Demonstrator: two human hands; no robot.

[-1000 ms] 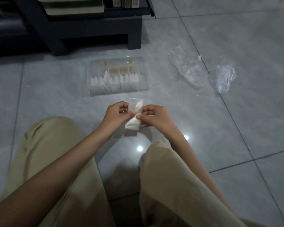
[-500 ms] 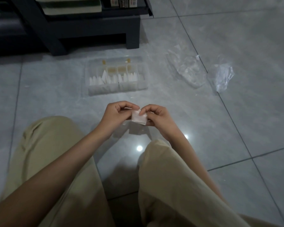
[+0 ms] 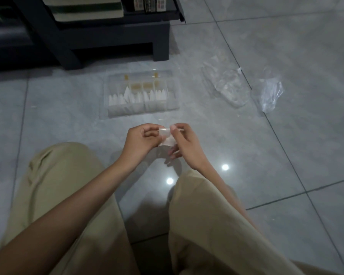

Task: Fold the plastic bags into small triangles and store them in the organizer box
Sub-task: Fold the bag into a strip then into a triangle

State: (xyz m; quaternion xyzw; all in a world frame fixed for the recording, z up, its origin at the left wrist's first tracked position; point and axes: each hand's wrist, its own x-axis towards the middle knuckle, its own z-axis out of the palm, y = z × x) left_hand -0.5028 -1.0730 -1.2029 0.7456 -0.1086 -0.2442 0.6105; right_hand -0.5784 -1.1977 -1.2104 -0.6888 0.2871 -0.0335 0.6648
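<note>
head view, person seated on the floor, both hands in front of the knees.

- folded bag (image 3: 167, 138): small, whitish, partly folded packet of thin plastic, held in the air between both hands, above the tiled floor (image 3: 286, 155) and on the near side of the organizer box. exact fold shape is hard to read, since the fingers cover the edges.
- left hand (image 3: 141, 141): fingers curled in, thumb and fingertips pinching the packet's left edge.
- right hand (image 3: 185, 143): thumb and index finger pinching the top right corner, remaining fingers loosely bent below and behind the packet.
- organizer box (image 3: 141, 113): clear, compartmented, lying open on the floor just beyond the hands. its lid lies flat behind it.
- folded triangles (image 3: 135, 97): a row of white ones standing on edge in the middle compartments, one taller than the rest. yellowish pieces sit in the back cells; can't tell what they are.
- loose bags: one crumpled clear bag (image 3: 226, 86) on the floor to the right of the box, a second clear bag (image 3: 269, 94) further right, the two near each other but apart. both are unfolded.
- dark shelf unit (image 3: 111, 38) stands behind the box with stacked items on its lower shelf.
- beige trousers (image 3: 64, 185) fill the lower frame, with one knee on either side.
- two bright light reflections (image 3: 225, 167) on the glossy tile near the right forearm.
</note>
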